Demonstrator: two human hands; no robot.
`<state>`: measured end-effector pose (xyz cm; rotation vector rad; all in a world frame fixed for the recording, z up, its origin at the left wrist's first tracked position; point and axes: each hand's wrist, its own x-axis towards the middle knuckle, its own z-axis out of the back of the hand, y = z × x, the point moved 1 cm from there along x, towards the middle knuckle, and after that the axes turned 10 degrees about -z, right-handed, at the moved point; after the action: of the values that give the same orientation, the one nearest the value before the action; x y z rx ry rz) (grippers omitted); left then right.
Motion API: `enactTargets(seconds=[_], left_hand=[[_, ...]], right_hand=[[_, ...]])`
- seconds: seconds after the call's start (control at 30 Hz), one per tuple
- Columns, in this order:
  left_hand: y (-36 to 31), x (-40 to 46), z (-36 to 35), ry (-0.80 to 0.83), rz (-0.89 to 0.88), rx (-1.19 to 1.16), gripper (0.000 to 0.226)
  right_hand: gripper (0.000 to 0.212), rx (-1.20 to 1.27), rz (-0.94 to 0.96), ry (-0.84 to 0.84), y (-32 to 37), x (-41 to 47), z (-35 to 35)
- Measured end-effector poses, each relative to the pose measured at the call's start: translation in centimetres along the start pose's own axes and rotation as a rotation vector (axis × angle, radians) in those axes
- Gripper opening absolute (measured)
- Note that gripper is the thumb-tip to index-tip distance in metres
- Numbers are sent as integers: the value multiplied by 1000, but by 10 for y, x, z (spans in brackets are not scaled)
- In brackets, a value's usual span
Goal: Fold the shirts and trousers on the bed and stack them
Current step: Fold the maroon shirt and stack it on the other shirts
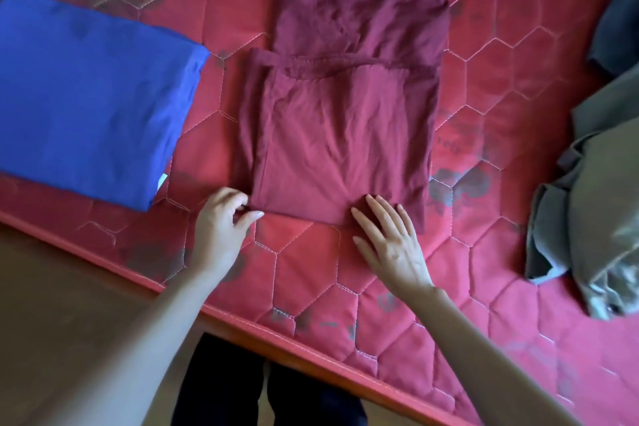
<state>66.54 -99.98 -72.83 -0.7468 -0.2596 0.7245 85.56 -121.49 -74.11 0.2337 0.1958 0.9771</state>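
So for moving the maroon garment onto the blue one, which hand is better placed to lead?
Probably the left hand: it already pinches the maroon garment at its near-left corner, on the side facing the folded blue garment. The right hand only rests flat on the near edge.

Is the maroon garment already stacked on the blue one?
No, the maroon garment lies flat on the mattress beside the folded blue garment, with bare quilting between them.

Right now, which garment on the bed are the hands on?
The maroon garment in the middle: left hand pinches its near corner, right hand lies flat on its edge. Blue and olive lie untouched.
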Motion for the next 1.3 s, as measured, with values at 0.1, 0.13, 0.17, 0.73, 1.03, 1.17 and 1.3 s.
enactTargets(seconds=[0.1, 0.13, 0.17, 0.73, 1.03, 1.17, 1.3], left_hand=[[0, 2, 2, 7, 3, -6, 18], [0, 3, 3, 1, 29, -20, 17], [0, 4, 5, -6, 61, -38, 15], [4, 39, 36, 187, 20, 174, 15], [12, 35, 41, 205, -27, 284, 17], [9, 28, 34, 273, 18, 289, 27], [6, 27, 35, 286, 102, 97, 35]], right_hand=[[37, 119, -302, -123, -6, -1, 6], [41, 155, -426, -144, -8, -1, 8], [48, 188, -529, -146, -12, -1, 10], [22, 561, -967, 10, -44, -8, 24], [18, 515, -895, 53, -46, -20, 28], [18, 506, -909, 90, -42, -22, 28], [22, 571, -944, 65, -38, -16, 33]])
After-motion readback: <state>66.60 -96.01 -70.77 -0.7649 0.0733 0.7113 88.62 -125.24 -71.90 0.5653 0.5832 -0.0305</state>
